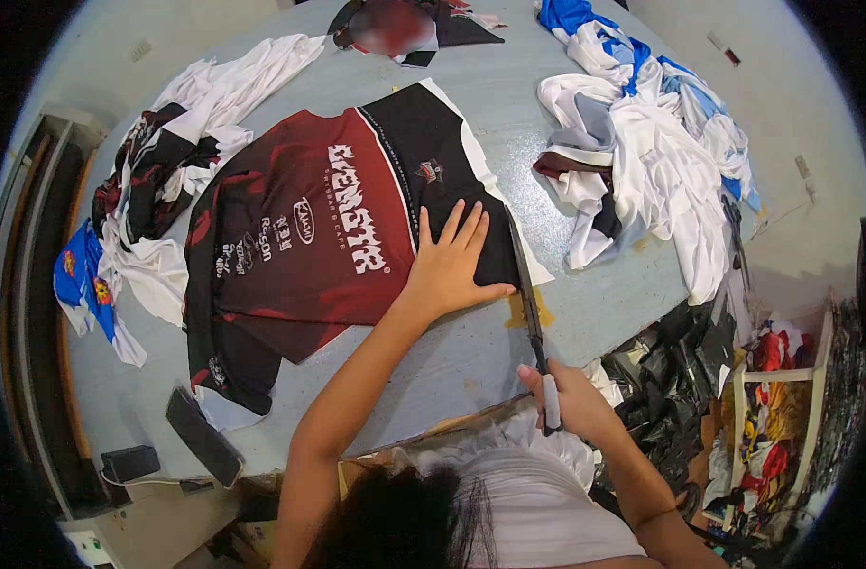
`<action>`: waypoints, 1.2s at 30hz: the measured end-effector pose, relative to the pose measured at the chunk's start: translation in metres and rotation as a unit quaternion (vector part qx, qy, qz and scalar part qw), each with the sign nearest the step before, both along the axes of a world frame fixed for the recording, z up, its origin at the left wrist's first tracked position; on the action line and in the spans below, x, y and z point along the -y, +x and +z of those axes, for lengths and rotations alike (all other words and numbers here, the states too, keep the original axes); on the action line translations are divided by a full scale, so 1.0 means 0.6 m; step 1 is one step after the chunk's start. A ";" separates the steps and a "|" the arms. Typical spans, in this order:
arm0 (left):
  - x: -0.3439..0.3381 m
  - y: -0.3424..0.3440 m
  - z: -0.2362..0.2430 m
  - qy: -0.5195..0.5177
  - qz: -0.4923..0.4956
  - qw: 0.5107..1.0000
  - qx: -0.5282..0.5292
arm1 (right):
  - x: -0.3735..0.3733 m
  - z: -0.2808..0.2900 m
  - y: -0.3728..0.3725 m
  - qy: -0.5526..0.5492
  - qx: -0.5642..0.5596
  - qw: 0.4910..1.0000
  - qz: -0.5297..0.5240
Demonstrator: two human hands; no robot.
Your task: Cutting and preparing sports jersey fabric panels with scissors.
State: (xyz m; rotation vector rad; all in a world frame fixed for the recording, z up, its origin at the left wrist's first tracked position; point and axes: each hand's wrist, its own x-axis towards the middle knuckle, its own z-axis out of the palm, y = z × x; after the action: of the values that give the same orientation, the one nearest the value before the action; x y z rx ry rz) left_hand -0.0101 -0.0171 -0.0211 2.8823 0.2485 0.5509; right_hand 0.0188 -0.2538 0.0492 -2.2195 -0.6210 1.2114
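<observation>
A dark red and black printed fabric panel point(305, 204), cut in a jersey shape, lies flat on the grey table point(471, 356). My left hand point(454, 261) rests on its black part with fingers spread, pressing the cloth down. In my right hand point(575, 398) are large scissors point(530, 308), gripped by their handles. Their long blades run along the black edge of the panel, beside a strip of white fabric point(476, 152) bordering it. Whether the blades are fully closed is hard to make out.
White, black and red cloth point(158, 171) is heaped at the left, near a blue piece point(90, 280). White and blue fabric point(656, 142) is piled at the right. A phone-like dark slab point(203, 436) lies at the front left edge. Black plastic bags point(665, 379) lie beyond the right edge.
</observation>
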 end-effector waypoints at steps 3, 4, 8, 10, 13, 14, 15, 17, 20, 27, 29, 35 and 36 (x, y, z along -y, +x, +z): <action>0.000 -0.001 0.001 -0.003 0.001 1.000 -0.003 | -0.004 0.004 -0.003 0.017 0.010 1.000 0.003; 0.000 -0.001 0.001 -0.007 -0.003 1.000 -0.001 | -0.004 0.008 -0.002 0.008 -0.013 1.000 -0.006; 0.000 -0.001 0.000 0.002 0.001 1.000 0.000 | -0.007 0.020 0.001 -0.037 -0.047 0.998 -0.022; 0.000 0.000 0.000 -0.003 0.000 1.000 -0.008 | -0.012 0.024 0.007 -0.022 -0.034 0.999 0.000; 0.000 0.000 0.000 -0.004 0.001 1.000 -0.015 | -0.018 0.025 0.016 -0.027 -0.031 0.999 0.015; 0.000 0.001 0.000 0.002 0.004 1.000 -0.014 | -0.019 0.024 0.018 -0.038 -0.039 0.998 0.008; 0.000 0.001 0.000 0.001 0.003 1.000 -0.018 | -0.020 0.022 0.020 -0.034 -0.034 0.999 0.015; -0.001 0.001 -0.001 0.000 0.004 1.000 -0.022 | -0.025 0.014 0.021 0.002 0.018 0.999 0.045; -0.001 0.001 -0.002 -0.002 0.003 1.000 -0.015 | -0.026 0.004 0.020 0.001 0.031 0.999 0.045; -0.001 0.001 -0.002 -0.002 0.002 1.000 -0.015 | -0.029 0.015 0.022 0.015 0.065 0.996 0.061; -0.001 0.000 -0.002 -0.002 0.001 1.000 -0.017 | -0.036 0.020 0.032 -0.030 -0.013 0.999 0.033; -0.001 0.001 -0.004 0.002 0.002 1.000 -0.011 | -0.046 0.013 0.038 0.016 0.036 0.997 0.064; -0.001 0.001 -0.004 0.003 0.001 1.000 -0.009 | -0.045 0.012 0.035 0.014 0.035 0.997 0.065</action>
State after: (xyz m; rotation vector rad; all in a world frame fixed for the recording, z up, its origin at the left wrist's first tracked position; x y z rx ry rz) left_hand -0.0096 -0.0164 -0.0235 2.8939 0.2524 0.5255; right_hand 0.0399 -0.2267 0.0566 -2.2357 -0.8167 1.1831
